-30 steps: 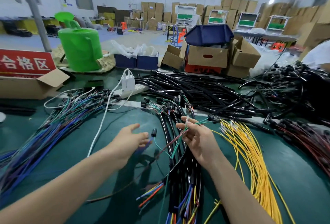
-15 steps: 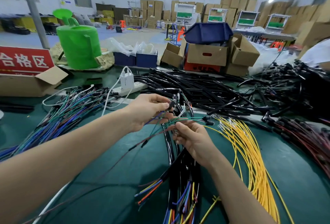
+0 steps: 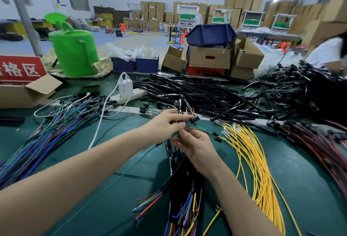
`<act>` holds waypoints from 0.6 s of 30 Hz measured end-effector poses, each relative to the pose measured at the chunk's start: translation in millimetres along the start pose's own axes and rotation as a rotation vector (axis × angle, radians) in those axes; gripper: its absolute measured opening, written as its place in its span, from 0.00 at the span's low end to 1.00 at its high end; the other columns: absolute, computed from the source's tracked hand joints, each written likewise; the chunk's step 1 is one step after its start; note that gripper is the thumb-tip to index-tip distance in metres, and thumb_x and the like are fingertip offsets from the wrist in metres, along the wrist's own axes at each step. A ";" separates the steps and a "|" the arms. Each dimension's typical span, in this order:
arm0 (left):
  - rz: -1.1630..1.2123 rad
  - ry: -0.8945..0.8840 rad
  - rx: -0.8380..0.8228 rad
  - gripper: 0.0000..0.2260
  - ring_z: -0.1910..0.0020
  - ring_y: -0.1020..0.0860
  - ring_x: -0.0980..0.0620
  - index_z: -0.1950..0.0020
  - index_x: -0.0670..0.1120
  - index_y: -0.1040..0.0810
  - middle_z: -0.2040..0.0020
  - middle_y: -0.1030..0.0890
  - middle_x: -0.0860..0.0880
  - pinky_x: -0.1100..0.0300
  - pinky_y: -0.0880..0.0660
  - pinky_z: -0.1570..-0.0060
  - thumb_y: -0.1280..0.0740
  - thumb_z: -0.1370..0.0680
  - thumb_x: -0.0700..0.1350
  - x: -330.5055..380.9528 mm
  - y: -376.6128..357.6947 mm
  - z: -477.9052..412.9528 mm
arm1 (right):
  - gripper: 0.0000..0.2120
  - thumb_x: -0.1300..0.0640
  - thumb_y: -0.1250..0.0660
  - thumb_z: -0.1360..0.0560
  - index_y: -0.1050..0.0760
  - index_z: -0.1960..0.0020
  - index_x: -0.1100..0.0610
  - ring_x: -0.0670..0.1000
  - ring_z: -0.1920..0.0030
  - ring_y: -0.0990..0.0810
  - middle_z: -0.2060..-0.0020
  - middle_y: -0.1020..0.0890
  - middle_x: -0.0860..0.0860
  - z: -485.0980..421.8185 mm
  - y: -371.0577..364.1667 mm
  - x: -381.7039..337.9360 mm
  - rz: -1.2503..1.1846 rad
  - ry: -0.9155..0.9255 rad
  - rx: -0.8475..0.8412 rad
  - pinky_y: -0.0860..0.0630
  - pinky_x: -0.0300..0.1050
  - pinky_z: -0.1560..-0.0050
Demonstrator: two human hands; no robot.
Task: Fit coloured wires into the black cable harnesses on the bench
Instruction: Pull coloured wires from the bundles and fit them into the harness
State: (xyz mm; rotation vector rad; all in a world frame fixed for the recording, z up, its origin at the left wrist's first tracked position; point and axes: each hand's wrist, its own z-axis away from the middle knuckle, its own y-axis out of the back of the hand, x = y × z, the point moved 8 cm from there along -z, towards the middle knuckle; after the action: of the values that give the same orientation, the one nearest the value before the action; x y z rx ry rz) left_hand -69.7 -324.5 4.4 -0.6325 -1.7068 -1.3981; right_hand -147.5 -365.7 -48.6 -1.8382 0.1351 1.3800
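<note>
The dark green table has a smooth, matt covering, and the black tube-shaped cable harnesses piled on it are of glossy plastic that catches the ceiling light. The thin yellow wires and the bundle of blue, green and purple wires have smooth plastic insulation with a soft shine. The big round green watering can is of slightly shiny plastic, the open brown boxes are of matt cardboard, and the white charger block is smooth plastic.
</note>
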 end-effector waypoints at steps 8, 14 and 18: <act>0.293 0.095 -0.112 0.21 0.81 0.36 0.56 0.29 0.59 0.37 0.65 0.18 0.49 0.68 0.39 0.81 0.45 0.18 0.38 -36.6 -16.2 51.8 | 0.07 0.62 0.44 0.19 0.29 0.53 0.58 0.46 0.74 0.28 0.63 0.16 0.54 5.0 9.0 -17.0 -0.062 -0.027 0.148 0.32 0.34 0.75; 0.586 0.126 -0.448 0.13 0.77 0.42 0.57 0.46 0.47 0.18 0.72 0.29 0.52 0.68 0.41 0.78 0.35 0.23 0.54 -52.4 -18.8 87.5 | 0.09 0.61 0.46 0.18 0.30 0.55 0.58 0.44 0.77 0.28 0.72 0.19 0.52 0.7 34.4 -118.5 0.158 0.163 0.390 0.30 0.32 0.76; 0.896 0.139 -0.470 0.15 0.76 0.43 0.57 0.57 0.45 0.18 0.74 0.34 0.52 0.69 0.42 0.79 0.29 0.29 0.57 -46.4 -45.9 86.3 | 0.10 0.63 0.48 0.17 0.31 0.54 0.60 0.46 0.74 0.25 0.64 0.20 0.58 -31.4 21.5 -181.0 0.274 0.251 0.406 0.28 0.33 0.74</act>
State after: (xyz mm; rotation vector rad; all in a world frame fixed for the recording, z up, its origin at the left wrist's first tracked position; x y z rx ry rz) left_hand -105.4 -248.1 -63.4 -1.3190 -0.7736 -1.1139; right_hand -206.5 -467.0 94.5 -1.6777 0.7651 1.1850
